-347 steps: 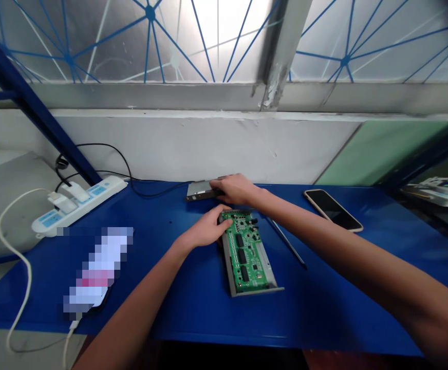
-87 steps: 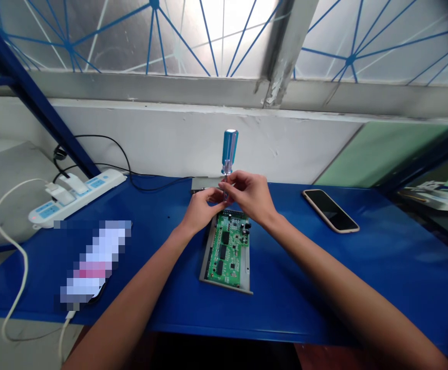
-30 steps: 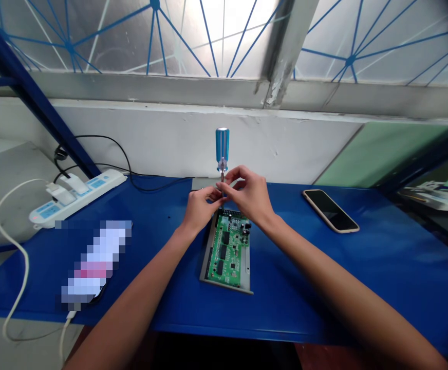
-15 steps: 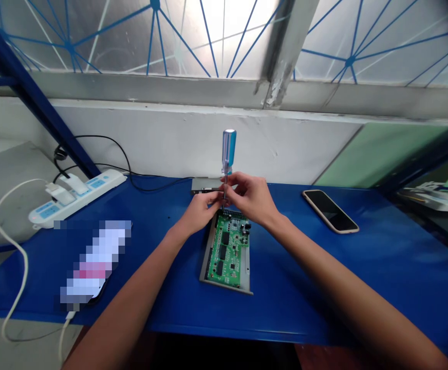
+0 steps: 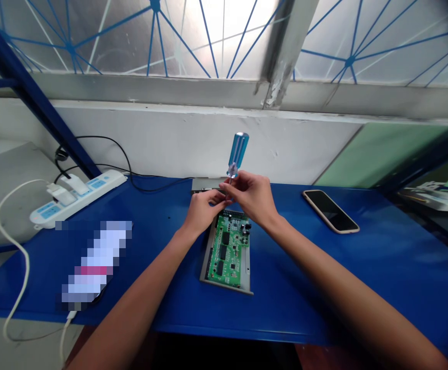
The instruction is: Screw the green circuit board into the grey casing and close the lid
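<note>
My right hand (image 5: 255,198) is closed around the shaft of a screwdriver (image 5: 239,150) with a clear blue handle, which points up and leans a little to the right. Close against it, the fingers of my left hand (image 5: 201,211) are pinched together at the screwdriver's lower end. Whatever they grip is too small and hidden to name. Both hands are over the far end of a green circuit board (image 5: 229,249). The board lies in a grey metal tray (image 5: 245,281) on the blue table. The screwdriver's tip is hidden by the fingers.
Behind my hands lies a grey metal piece (image 5: 205,183). A phone (image 5: 331,210) rests at the right. To the left are a blurred-out phone (image 5: 96,264) on a white cable and a white power strip (image 5: 81,198) with plugs. A wall (image 5: 162,141) borders the table's back.
The screwdriver has gone from upright to leaning right, its lower end lifted off the board's far edge. My left fingers have shifted slightly up and right to its lower end.
</note>
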The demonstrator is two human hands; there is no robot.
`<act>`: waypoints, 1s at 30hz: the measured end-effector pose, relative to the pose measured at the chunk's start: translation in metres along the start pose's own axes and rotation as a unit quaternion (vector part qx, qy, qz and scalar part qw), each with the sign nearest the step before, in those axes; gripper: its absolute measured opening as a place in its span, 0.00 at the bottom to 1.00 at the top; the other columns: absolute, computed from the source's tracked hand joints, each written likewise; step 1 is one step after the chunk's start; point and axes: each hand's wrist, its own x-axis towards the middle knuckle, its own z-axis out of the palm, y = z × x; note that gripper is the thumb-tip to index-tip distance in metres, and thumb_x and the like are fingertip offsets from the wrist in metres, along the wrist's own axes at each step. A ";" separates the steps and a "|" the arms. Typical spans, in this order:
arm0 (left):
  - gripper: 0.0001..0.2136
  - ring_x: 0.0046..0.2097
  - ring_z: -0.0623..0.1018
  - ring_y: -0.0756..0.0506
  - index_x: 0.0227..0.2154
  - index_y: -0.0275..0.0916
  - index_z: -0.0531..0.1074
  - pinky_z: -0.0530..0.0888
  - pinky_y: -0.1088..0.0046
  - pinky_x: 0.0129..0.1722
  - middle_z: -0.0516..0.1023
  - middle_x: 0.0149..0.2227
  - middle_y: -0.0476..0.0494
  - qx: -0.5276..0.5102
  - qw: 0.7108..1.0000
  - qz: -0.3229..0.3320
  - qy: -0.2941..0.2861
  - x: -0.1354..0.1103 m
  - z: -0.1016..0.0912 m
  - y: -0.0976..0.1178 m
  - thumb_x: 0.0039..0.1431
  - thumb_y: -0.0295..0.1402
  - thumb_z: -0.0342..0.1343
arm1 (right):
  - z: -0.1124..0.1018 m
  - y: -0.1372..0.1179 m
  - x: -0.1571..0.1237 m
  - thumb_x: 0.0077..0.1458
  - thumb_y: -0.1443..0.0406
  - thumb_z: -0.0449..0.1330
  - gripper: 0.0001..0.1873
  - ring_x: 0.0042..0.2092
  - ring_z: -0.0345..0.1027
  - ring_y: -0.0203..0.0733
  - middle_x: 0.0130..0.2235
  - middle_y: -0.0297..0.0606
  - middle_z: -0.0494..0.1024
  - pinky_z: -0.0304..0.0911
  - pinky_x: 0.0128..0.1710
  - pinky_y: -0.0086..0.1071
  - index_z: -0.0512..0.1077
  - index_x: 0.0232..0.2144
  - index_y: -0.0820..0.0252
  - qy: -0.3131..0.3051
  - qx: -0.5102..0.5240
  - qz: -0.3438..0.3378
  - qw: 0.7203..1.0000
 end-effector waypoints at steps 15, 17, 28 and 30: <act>0.08 0.40 0.85 0.39 0.36 0.36 0.82 0.79 0.64 0.44 0.86 0.37 0.41 -0.015 0.999 0.005 -0.030 -0.001 -0.003 -0.005 0.60 0.36 0.63 | -0.008 -0.005 0.001 0.58 0.61 0.64 0.10 0.33 0.77 0.41 0.33 0.39 0.82 0.70 0.35 0.35 0.77 0.39 0.62 -0.082 0.017 0.005 0.996; 0.07 0.37 0.84 0.41 0.34 0.36 0.81 0.78 0.66 0.41 0.86 0.35 0.43 -0.001 1.000 0.010 -0.014 -0.001 -0.001 -0.005 0.59 0.36 0.64 | -0.006 -0.003 0.001 0.56 0.61 0.66 0.08 0.32 0.76 0.40 0.31 0.38 0.81 0.69 0.33 0.34 0.75 0.34 0.61 -0.061 -0.004 0.003 0.998; 0.09 0.40 0.83 0.43 0.40 0.38 0.79 0.77 0.68 0.41 0.84 0.39 0.41 0.066 0.997 0.024 -0.018 -0.003 -0.012 0.008 0.60 0.36 0.62 | -0.013 -0.007 0.002 0.59 0.65 0.62 0.07 0.29 0.73 0.37 0.26 0.35 0.80 0.65 0.31 0.33 0.77 0.29 0.60 -0.077 -0.077 -0.030 0.994; 0.10 0.41 0.83 0.43 0.43 0.37 0.78 0.77 0.67 0.41 0.85 0.41 0.40 0.084 0.996 0.019 -0.026 -0.002 -0.021 0.010 0.62 0.35 0.60 | -0.014 -0.008 0.002 0.59 0.64 0.61 0.06 0.30 0.75 0.40 0.29 0.37 0.82 0.67 0.33 0.35 0.78 0.33 0.60 -0.095 -0.063 -0.010 0.993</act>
